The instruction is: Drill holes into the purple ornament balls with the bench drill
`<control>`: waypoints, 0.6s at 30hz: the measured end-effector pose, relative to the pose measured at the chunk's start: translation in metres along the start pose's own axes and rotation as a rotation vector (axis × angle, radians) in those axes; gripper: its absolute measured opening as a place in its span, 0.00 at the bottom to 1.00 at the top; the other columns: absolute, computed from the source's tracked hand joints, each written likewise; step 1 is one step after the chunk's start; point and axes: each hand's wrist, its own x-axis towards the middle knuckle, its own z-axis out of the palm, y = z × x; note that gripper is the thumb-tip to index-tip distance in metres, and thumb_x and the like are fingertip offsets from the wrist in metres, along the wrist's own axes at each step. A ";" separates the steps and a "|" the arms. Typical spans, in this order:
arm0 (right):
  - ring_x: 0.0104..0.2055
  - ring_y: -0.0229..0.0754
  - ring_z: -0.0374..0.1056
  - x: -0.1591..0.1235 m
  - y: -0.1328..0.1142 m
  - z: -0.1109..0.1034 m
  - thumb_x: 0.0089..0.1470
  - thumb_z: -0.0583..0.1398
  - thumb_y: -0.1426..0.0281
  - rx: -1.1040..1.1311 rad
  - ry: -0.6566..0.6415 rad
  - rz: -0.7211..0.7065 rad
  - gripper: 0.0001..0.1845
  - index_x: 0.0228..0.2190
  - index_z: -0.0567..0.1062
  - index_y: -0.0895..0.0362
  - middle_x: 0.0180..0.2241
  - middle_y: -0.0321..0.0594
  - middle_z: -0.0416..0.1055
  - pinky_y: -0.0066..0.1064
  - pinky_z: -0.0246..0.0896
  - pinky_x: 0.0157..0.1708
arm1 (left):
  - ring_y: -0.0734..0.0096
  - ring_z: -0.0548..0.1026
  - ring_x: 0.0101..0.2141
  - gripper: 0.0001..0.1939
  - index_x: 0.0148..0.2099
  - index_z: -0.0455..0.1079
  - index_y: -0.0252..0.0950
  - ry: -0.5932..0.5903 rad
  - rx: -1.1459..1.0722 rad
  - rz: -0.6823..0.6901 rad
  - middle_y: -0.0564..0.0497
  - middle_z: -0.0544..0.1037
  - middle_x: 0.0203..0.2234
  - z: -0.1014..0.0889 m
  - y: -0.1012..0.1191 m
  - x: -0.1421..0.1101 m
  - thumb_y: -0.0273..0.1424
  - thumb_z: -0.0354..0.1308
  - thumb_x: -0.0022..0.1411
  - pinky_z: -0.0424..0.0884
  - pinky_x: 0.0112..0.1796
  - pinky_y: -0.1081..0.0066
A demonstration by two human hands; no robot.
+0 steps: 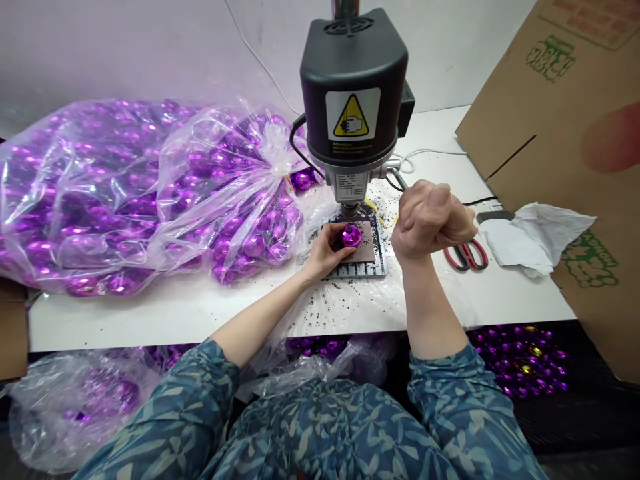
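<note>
My left hand point(327, 252) pinches a shiny purple ball point(351, 235) between thumb and fingers. The ball rests on a small brown board point(367, 250) on the slotted metal base point(380, 267), right under the chuck of a black drill press point(353, 93). A dark spot shows on top of the ball; whether the bit touches it I cannot tell. My right hand point(433, 220) is closed in a fist at the press's right side, around the end of its metal feed lever point(397, 175), most of which the fist hides.
Clear plastic bags point(150, 200) full of purple balls fill the table's left. Red-handled scissors point(466, 256), crumpled white paper point(535, 237) and a tall cardboard box point(560, 133) are at the right. Dark shavings litter the white table point(200, 317). More purple balls point(520, 360) lie below its edge.
</note>
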 end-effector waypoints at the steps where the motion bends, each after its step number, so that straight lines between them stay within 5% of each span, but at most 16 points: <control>1: 0.10 0.26 0.43 0.000 0.001 0.000 0.69 0.58 0.63 -0.003 -0.001 -0.017 0.35 0.15 0.48 0.56 0.10 0.26 0.43 0.28 0.37 0.12 | 0.53 0.79 0.58 0.30 0.58 0.68 0.39 0.001 -0.002 0.002 0.41 0.79 0.55 0.000 0.000 0.000 0.32 0.77 0.58 0.73 0.64 0.45; 10: 0.09 0.27 0.43 -0.010 0.001 -0.012 0.70 0.56 0.62 -0.016 -0.087 -0.006 0.36 0.14 0.48 0.56 0.09 0.26 0.43 0.27 0.38 0.10 | 0.53 0.81 0.57 0.30 0.58 0.68 0.39 0.000 0.025 0.010 0.41 0.80 0.54 0.000 0.002 -0.001 0.32 0.77 0.58 0.76 0.63 0.46; 15: 0.12 0.28 0.46 0.028 -0.012 0.013 0.69 0.57 0.53 -0.129 -0.097 0.197 0.35 0.15 0.53 0.53 0.10 0.27 0.48 0.32 0.42 0.14 | 0.56 0.82 0.55 0.29 0.56 0.67 0.39 0.016 0.061 0.013 0.42 0.81 0.53 0.003 0.001 0.003 0.30 0.77 0.58 0.79 0.60 0.48; 18: 0.13 0.30 0.46 0.054 -0.008 0.032 0.61 0.55 0.40 -0.156 -0.136 0.333 0.36 0.14 0.54 0.51 0.12 0.28 0.49 0.35 0.46 0.16 | 0.58 0.83 0.50 0.28 0.54 0.68 0.39 0.109 0.142 0.002 0.43 0.81 0.49 0.002 0.017 -0.003 0.31 0.77 0.56 0.80 0.54 0.52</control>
